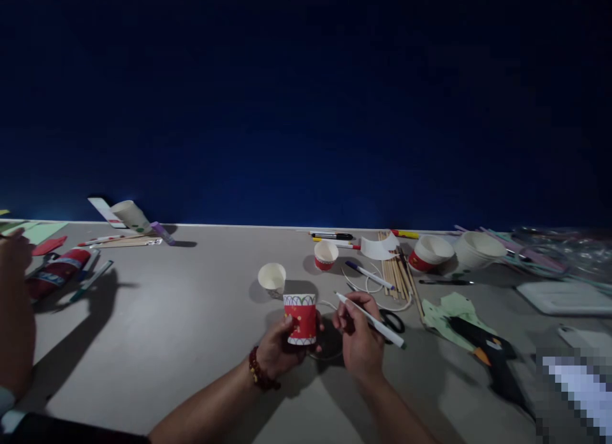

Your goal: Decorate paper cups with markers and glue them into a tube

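Note:
My left hand (280,349) is wrapped round a red and white paper cup (300,318) that stands upside down on the grey table (182,323). Close to the cup's right side, my right hand (357,332) pinches a white marker pen (370,318) with its tip pointing up and left. A beaded bracelet (259,370) sits on my left wrist. Black scissors (393,319) lie just behind my right hand.
An open white cup (272,278), a small red cup (326,254), wooden sticks (399,272), pens and more cups (430,251) lie behind. A black glue gun (492,355) rests on green paper at right. Another person's arm (14,316) is at the left edge.

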Available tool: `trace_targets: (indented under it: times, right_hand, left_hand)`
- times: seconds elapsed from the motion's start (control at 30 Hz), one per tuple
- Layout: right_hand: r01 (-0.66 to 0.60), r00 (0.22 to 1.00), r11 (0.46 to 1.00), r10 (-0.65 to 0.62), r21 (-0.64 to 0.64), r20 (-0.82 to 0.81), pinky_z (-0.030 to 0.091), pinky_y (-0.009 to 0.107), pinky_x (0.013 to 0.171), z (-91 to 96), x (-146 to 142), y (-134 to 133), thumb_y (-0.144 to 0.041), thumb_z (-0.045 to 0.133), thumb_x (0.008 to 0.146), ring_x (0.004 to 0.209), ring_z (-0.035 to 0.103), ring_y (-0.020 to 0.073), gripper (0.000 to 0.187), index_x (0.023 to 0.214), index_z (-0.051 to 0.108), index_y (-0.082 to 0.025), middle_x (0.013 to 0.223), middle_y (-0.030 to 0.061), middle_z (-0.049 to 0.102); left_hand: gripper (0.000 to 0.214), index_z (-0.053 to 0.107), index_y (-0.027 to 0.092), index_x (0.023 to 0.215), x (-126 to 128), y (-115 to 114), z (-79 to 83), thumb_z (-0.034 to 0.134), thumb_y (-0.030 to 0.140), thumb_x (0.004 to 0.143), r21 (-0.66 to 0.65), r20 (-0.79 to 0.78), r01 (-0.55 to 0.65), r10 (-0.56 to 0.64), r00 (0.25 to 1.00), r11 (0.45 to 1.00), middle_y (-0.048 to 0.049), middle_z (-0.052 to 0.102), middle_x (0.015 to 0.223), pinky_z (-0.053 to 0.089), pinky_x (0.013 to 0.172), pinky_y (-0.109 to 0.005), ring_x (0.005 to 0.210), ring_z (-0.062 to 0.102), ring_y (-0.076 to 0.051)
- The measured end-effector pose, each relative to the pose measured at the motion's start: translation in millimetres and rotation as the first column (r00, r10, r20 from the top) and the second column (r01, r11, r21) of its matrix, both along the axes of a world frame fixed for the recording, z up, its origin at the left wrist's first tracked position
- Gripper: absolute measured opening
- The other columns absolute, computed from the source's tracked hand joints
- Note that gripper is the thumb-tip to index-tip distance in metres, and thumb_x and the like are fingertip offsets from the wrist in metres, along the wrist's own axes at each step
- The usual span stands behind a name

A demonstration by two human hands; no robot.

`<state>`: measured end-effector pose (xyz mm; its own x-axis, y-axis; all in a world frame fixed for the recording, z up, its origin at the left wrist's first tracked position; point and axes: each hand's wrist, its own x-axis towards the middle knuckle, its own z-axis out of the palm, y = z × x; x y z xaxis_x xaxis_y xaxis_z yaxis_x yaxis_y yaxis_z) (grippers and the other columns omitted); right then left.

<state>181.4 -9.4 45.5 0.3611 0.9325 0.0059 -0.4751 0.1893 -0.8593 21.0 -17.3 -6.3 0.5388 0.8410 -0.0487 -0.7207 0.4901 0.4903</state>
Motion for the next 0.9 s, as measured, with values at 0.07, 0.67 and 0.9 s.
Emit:
trace_targets:
  times: [0.07, 0.67, 0.9]
  right_hand:
    - [-0.006, 1.0, 1.0, 0.005, 0.011, 0.018, 0.043, 0.021, 0.049, -0.5, 0, -1, -0.041, 0.078, 0.086, 0.051, 0.05, 0.0093, 0.024, 0.089, 0.061, -0.023, 0.065, -0.0068, 0.058]
    - [0.016, 0.93, 0.989, -0.07, 0.148, 0.361, 0.06, 0.037, 0.075, -0.5, 5, -7, -0.047, 0.073, 0.094, 0.079, 0.07, 0.0214, 0.039, 0.123, 0.061, -0.023, 0.095, 0.0058, 0.076]
    - [-0.228, 0.855, 0.968, 0.146, 0.108, 0.497, 0.063, 0.042, 0.096, -16.2, -4, -5, -0.044, 0.081, 0.086, 0.112, 0.075, 0.0291, 0.063, 0.141, 0.055, -0.027, 0.128, 0.0116, 0.074]
  left_hand:
    - [0.051, 0.075, 0.014, 0.121, -1, 1, 1.2, 0.085, 0.048, 0.085, 0.002, -0.002, -0.011, 0.011, 1.0, 1.0, -0.0135, 0.077, 0.119, 0.065, 0.08, -0.03, 0.105, 0.074, -0.024]
    - [0.076, 0.048, 0.022, 0.137, -2, 16, 20.3, 0.084, 0.041, 0.073, 0.628, -0.655, -0.245, 0.672, 0.345, 0.738, -0.0128, 0.069, 0.132, 0.05, 0.112, -0.044, 0.122, 0.067, -0.03]
    - [0.069, 0.045, 0.023, 0.134, 5, 11, 25.4, 0.077, 0.037, 0.075, 0.705, -0.663, -0.197, 0.732, 0.156, 0.681, -0.0114, 0.067, 0.127, 0.056, 0.103, -0.045, 0.113, 0.07, -0.029]
